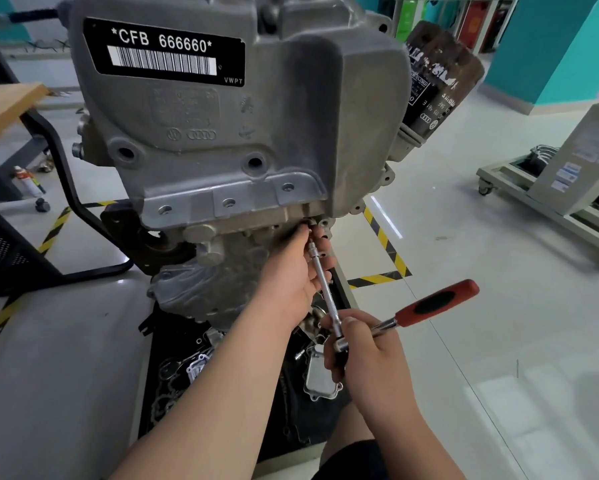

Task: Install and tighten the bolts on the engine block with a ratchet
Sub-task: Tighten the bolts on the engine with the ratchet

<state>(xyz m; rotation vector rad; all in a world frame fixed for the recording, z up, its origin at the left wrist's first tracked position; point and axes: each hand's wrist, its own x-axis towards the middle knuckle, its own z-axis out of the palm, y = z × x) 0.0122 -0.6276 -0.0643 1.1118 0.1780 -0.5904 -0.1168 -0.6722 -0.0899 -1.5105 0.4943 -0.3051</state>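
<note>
A grey cast engine block [222, 140] with a black barcode plate fills the upper middle of the view. A ratchet with a red and black handle [436, 303] carries a long chrome extension bar [322, 282] that runs up to a bolt spot [310, 225] under the block's lower right edge. My left hand [298, 271] curls around the upper part of the extension, near its tip. My right hand [367, 351] grips the ratchet head at the bar's lower end. The bolt itself is hidden by my fingers.
A dark oil filter [440, 74] sticks out at the block's upper right. Loose metal parts and a small cover [320, 375] lie on the black tray below. A black stand arm [59, 157] is at left; a wheeled cart [547, 199] stands on the floor at right.
</note>
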